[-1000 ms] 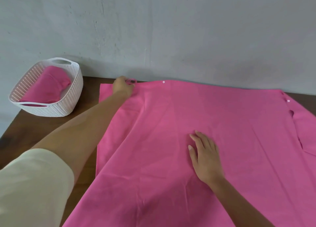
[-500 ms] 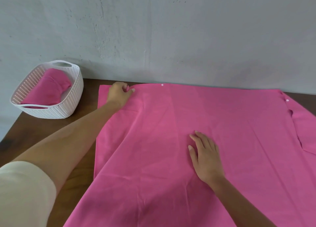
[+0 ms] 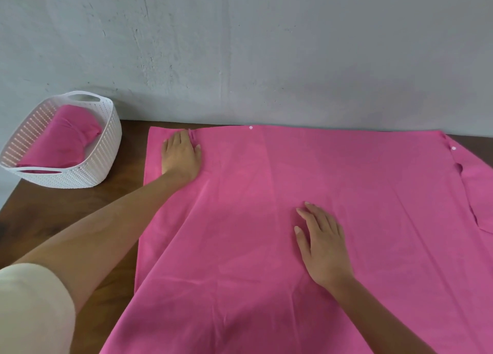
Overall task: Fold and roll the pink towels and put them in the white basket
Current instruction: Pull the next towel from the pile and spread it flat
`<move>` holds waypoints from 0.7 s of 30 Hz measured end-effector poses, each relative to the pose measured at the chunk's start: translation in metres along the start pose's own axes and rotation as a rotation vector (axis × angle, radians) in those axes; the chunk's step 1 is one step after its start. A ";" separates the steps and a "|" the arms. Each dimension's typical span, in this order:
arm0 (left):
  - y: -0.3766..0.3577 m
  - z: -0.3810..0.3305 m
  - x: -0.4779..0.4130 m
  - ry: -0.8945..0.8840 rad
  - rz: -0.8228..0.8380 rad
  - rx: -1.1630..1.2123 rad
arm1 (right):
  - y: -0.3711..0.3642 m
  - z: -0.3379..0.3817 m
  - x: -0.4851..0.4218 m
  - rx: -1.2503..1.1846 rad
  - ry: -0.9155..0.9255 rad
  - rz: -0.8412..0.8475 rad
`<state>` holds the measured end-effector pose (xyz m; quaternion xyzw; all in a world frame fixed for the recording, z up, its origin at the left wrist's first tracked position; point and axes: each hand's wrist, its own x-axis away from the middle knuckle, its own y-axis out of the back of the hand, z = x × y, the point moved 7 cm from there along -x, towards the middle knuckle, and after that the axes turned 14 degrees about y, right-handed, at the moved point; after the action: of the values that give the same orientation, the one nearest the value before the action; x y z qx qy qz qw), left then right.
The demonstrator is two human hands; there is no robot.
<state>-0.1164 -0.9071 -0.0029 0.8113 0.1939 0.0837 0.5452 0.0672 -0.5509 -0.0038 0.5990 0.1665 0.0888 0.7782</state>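
A large pink towel (image 3: 280, 188) lies spread flat over most of the brown table, its near edge running out of view. My left hand (image 3: 181, 154) rests palm down on the towel's far left corner, fingers apart, holding nothing. Flat on the middle of the towel lies my right hand (image 3: 324, 243), fingers stretched toward the wall. The white basket (image 3: 102, 154) stands at the table's far left and holds a rolled pink towel (image 3: 62, 142).
A grey wall (image 3: 266, 46) rises right behind the table's far edge. Bare brown table (image 3: 66, 209) shows between the basket and the towel. More pink cloth (image 3: 480, 191) with a white snap overlaps the towel at the far right edge.
My left hand has let go of the pinched far edge and now lies flat on the corner. My right hand has stayed in place.
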 end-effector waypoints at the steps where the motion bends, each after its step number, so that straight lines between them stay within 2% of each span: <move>1: -0.001 0.001 -0.005 -0.014 0.017 -0.009 | 0.000 0.000 0.000 0.002 0.001 0.003; 6: 0.003 0.001 -0.026 -0.083 0.041 -0.028 | 0.000 0.000 -0.001 -0.012 0.001 0.001; 12: 0.001 0.006 -0.031 0.037 0.065 -0.157 | -0.001 -0.001 -0.001 -0.015 0.002 -0.002; 21: 0.009 0.007 -0.027 0.049 0.049 -0.149 | 0.002 -0.002 0.007 -0.073 -0.021 0.022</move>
<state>-0.1368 -0.9268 0.0051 0.7705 0.1807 0.1312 0.5971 0.0733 -0.5459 -0.0032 0.5730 0.1484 0.0973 0.8001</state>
